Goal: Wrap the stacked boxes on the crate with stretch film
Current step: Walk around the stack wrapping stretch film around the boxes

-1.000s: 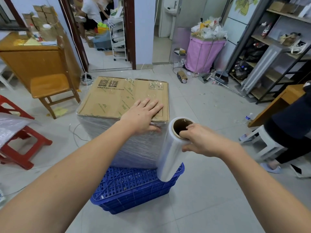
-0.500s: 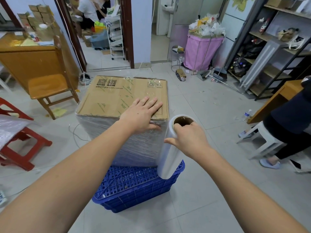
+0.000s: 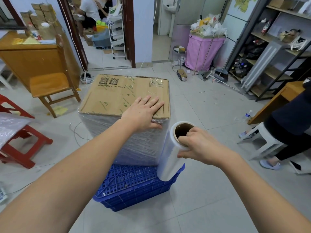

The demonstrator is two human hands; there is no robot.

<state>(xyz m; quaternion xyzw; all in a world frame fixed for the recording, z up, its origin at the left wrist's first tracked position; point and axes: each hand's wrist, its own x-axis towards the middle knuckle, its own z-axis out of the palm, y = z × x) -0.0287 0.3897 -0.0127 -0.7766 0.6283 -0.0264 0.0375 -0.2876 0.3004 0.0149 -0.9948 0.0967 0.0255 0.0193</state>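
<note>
Stacked boxes (image 3: pixel 124 98): centre of the frame, standing on the crate; sides already covered in stretch film, brown cardboard top bare apart from film edges along its rim.
Crate (image 3: pixel 134 187): blue, perforated, on the tiled floor (image 3: pixel 210 115), lower centre of the frame; its near right corner sits behind the lower end of the film roll.
Left hand (image 3: pixel 143 113): flat, fingers straight and spread, palm pressing the near right part of the top box; thumb hangs over the front edge onto the film.
Film roll (image 3: pixel 170 155): just right of the stack's near right corner, tilted, cardboard core opening facing up toward the camera; lower end overlaps the crate's corner.
Right hand (image 3: pixel 200 145): grips the roll's upper end, one finger hooked into the core, the others curled round the outside.
Relation: roll and right hand lie just below and right of the left hand, close but apart.
Hard to tell: how many boxes make up the stack, since film clouds the sides; whether film runs from the roll to the stack; whether the roll touches the crate.
Cut off: a seated person (image 3: pixel 289 125) at the right edge, a red stool (image 3: pixel 20 148) at the left edge.
Background: wooden chair (image 3: pixel 50 88) upper left, pink bin (image 3: pixel 202 52) upper right.
</note>
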